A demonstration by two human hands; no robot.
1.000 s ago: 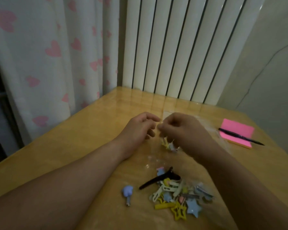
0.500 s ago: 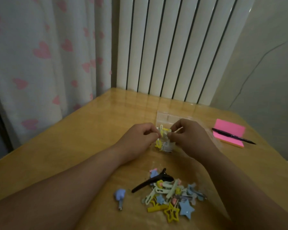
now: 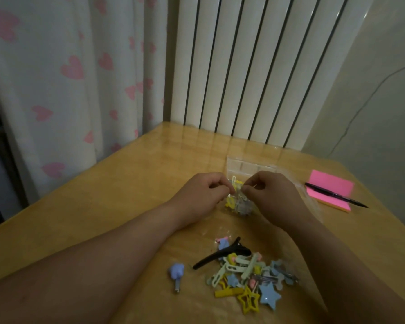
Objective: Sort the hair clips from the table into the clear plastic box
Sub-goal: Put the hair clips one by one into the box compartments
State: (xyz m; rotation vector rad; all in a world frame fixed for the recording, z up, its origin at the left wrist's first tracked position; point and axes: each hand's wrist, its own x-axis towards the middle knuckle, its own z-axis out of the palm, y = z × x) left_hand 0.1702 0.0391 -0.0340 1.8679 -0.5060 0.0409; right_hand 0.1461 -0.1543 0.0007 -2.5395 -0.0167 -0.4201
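At centre frame, left hand and right hand have drawn slightly apart, each pinching a clip-filled packet; likely opening it before sorting.

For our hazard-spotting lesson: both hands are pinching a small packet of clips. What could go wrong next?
1. The left hand and right hand pinch the top of a clear packet of clips; if it gives suddenly, clips may scatter across the table instead of reaching the clear box.
2. The right forearm lies beside the loose pile and could sweep clips towards the near edge.
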